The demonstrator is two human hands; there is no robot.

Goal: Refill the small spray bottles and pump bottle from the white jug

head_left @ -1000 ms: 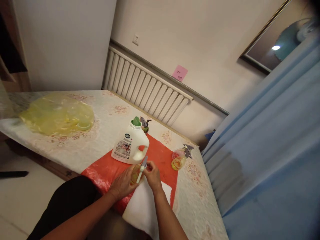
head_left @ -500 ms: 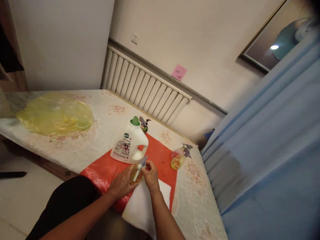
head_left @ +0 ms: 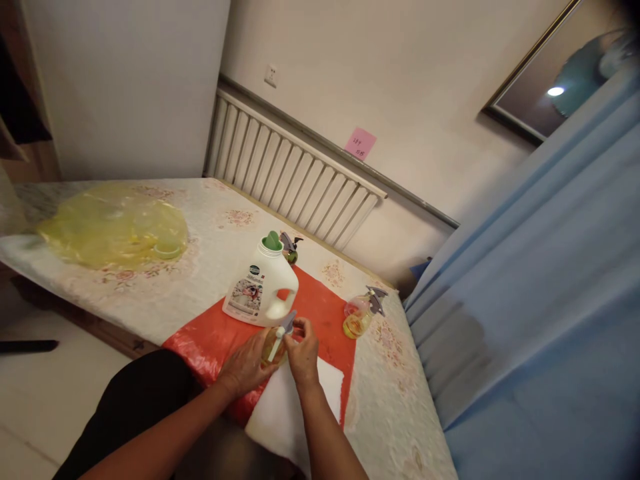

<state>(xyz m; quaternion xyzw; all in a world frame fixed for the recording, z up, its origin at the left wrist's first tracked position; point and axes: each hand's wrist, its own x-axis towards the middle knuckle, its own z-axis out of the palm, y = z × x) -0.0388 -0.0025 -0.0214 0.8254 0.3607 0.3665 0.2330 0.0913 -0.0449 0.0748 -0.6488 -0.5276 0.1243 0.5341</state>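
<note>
Between both hands, a spray bottle is gripped over a red sheet

In the head view, near the front of the desk point(head_left: 200, 293), the spray bottle point(head_left: 270, 349) is held between the two hands, just in front of a white jug point(head_left: 263, 287). Its yellowish body is clasped from the left by the left hand point(head_left: 246, 363), with the fingers curled about it. From the right, its grey-and-white head is pinched near the collar by the thumb and fingers of the right hand point(head_left: 303, 347); their exact contact is partly hidden. Whether the base is supported from below cannot be told.

Under the right forearm, a white cloth point(head_left: 283, 410) is spread, partly overlapping the red sheet point(head_left: 327, 310). The jug is stood upright on that sheet, and a green piece point(head_left: 272, 241) is seen at its mouth. Behind the jug, a small dark-headed bottle point(head_left: 291, 255) is partly hidden. Well to the right of the hands, two more spray bottles point(head_left: 356, 325) are placed close together. Far to the left, a yellow plastic bag point(head_left: 115, 227) is laid on the flowered cover.
</note>
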